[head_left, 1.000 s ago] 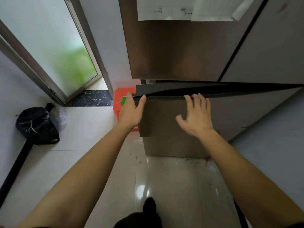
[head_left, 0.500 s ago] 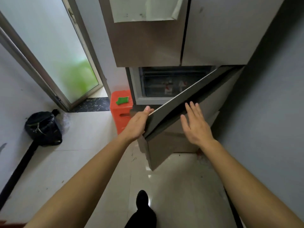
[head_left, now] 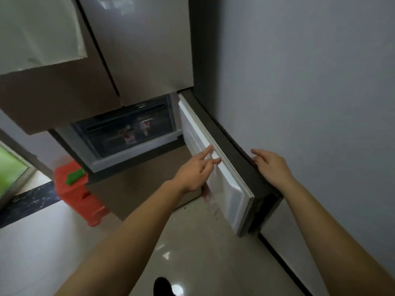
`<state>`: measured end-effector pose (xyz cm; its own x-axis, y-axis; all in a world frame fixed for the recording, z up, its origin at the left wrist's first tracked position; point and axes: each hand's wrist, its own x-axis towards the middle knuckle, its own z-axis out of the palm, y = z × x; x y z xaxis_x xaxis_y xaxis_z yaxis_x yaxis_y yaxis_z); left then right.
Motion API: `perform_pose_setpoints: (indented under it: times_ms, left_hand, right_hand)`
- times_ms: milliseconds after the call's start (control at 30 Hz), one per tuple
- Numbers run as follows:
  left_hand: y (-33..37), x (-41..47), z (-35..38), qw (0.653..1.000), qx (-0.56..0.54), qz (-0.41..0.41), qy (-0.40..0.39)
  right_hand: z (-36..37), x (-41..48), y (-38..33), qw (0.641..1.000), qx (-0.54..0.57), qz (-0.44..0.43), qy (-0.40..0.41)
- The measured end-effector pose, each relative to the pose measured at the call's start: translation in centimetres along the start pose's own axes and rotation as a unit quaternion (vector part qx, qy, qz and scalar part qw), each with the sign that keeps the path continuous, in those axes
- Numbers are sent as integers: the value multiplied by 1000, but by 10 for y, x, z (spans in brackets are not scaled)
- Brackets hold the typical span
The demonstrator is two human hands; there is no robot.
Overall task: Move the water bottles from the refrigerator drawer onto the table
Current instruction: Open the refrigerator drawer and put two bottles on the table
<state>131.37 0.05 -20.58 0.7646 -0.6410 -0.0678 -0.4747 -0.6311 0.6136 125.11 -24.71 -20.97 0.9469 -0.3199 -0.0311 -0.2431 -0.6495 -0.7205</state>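
Observation:
The refrigerator's lower door (head_left: 215,174) stands swung wide to the right, its white inner liner facing me. Behind it a dark drawer (head_left: 128,131) with a clear front shows water bottles with red-and-white labels (head_left: 130,136) inside. My left hand (head_left: 197,169) rests with two fingers stretched out on the white inner face of the door. My right hand (head_left: 270,165) presses flat on the door's dark outer side near its top edge. Neither hand holds a bottle.
A red plastic stool (head_left: 79,193) with a green object (head_left: 74,175) on top stands left of the refrigerator. A grey wall (head_left: 310,103) runs close on the right behind the door. A glass door (head_left: 10,171) is at the far left. Glossy tiled floor (head_left: 192,242) lies below.
The lower door has swung from nearly shut to wide open toward the right wall. Both hands followed it, and the drawer with bottles has come into view.

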Motion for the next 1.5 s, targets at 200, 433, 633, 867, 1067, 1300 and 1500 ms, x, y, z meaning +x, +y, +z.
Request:
perform_pose_setpoints:
  times_ms: [200,433,633,867,1067,1300,1500]
  left_hand:
    - [23,60,24,994,73,52,-62]
    - [35,81,25,988,119,50,-84]
    - [-5,60,9,965,259,-19,-40]
    - [-98,-8,-30,955,227,-190,15]
    - [-185,-27,-60,951,90,-284,86]
    - [-287,-7,-100,910,-135,-333,208]
    - [-361,32,-148,708,-488,-392,325]
  right_hand:
    - [-46,-21,30,985,-145,15,96]
    - [-31,-16,40,936,-295,38,185]
    - [-21,1,21,921,-306,113,210]
    - [33,47,-32,921,-369,5,124]
    - [154,88,-99,976,-178,-122,-27]
    - [281,173,-166,948,211,104,-213]
    - [354,251,-211,858,411,204,-232]
